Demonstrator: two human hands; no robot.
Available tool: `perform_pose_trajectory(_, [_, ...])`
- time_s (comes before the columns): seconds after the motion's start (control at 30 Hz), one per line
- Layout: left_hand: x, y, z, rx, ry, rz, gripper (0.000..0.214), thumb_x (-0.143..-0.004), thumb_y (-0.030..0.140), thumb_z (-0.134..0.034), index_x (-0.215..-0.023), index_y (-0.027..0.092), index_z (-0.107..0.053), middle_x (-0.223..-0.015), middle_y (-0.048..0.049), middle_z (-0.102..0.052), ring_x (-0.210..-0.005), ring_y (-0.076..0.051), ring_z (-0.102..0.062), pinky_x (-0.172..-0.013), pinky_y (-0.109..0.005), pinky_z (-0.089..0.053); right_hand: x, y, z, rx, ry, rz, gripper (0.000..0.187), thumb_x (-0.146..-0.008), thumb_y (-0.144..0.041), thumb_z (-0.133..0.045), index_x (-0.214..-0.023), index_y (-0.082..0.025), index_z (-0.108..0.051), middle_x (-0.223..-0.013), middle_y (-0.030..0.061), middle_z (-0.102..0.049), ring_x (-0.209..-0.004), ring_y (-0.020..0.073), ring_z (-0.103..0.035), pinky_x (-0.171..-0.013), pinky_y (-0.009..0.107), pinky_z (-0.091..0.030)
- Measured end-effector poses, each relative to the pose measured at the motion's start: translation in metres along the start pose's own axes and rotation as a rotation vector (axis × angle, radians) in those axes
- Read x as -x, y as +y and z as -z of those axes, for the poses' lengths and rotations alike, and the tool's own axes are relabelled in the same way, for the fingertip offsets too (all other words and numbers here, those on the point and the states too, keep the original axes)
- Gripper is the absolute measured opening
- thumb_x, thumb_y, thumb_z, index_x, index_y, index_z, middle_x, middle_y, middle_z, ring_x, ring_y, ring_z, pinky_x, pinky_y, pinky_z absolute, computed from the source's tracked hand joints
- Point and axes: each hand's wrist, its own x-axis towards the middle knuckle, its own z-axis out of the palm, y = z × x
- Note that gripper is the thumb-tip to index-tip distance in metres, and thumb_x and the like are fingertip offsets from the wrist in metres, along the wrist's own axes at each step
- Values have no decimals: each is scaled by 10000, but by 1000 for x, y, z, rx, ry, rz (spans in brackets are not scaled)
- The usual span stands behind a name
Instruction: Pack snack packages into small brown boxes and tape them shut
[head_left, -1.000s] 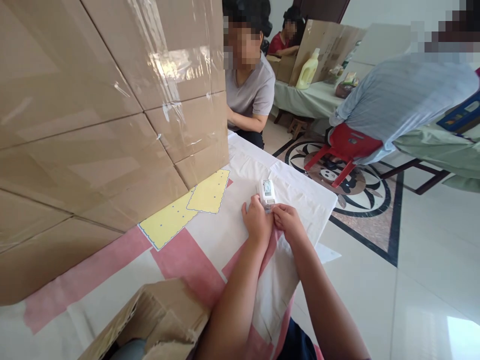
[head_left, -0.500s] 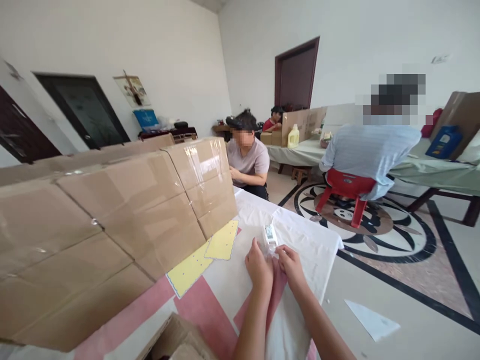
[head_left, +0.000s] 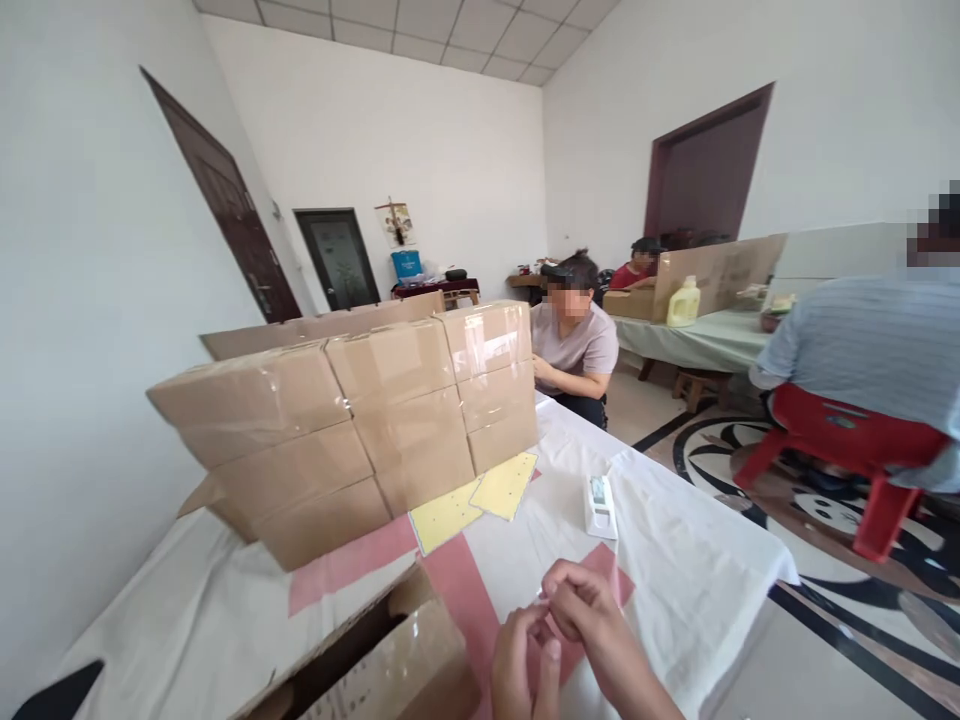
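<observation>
Low over the near part of the table, my left hand (head_left: 525, 662) and my right hand (head_left: 592, 618) meet with bent fingers. Both pinch at a tiny whitish, partly see-through piece (head_left: 541, 594), too small to name. Beyond them on the cloth stands a small white plastic item (head_left: 600, 508) with a greenish label and a looped opening, apart from my hands. Two yellow sheets with wavy blue edges (head_left: 504, 486) lie overlapping to its left, against the stacked boxes.
Taped cardboard boxes (head_left: 409, 440) form a wall along the table's left. In front, an open carton (head_left: 405, 655) stands by my left hand. A person (head_left: 581, 335) sits across the corner; another on a red stool (head_left: 855, 430) is at right. A green-covered table (head_left: 712, 350) holds a yellow bottle (head_left: 683, 302).
My view has swung left and up. My hands have drawn back toward me, away from the white plastic item, which now stands clear of them. The open carton shows more fully.
</observation>
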Motion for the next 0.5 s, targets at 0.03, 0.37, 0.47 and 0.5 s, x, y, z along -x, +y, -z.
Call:
perform_pose_trajectory(0.03, [4,2,3,-3,69,-12,406,-902,601,-585,-980,236,-747,-818,-49,-742,-730,-219,-678,-712,-325,-554,2,0,-6,8,-39,-12,449,-806,-592,-722,-667,-187,-587,-458,-91,-306,-457,67,-195,-482,244,-175])
perform_pose_trajectory(0.37, [27,40,32,78,465,72,316,-907,477,-651,-771,201,-722,-687,-21,-669,-633,-175,-596,-598,-264,-467,33,4,-67,-16,-163,6,478,-771,-574,-757,-582,-174,-576,-531,-11,-530,-477,95,-443,-489,227,-351])
perform_pose_trajectory(0.47, [33,47,47,152,478,68,295,-900,484,-657,-783,214,-680,-625,13,-564,-595,-153,-515,-581,-255,-421,50,0,-77,-68,-154,73,435,-802,-539,-740,-596,-179,-610,-567,-2,-571,-498,100,-464,-519,232,-385])
perform_pose_trajectory(0.5, [34,49,52,189,492,54,284,-878,509,-678,-863,225,-685,-648,19,-562,-602,-150,-508,-583,-252,-418,55,-2,-79,-82,-164,81,425,-807,-533,-739,-598,-182,-621,-569,-1,-579,-496,100,-461,-523,234,-391])
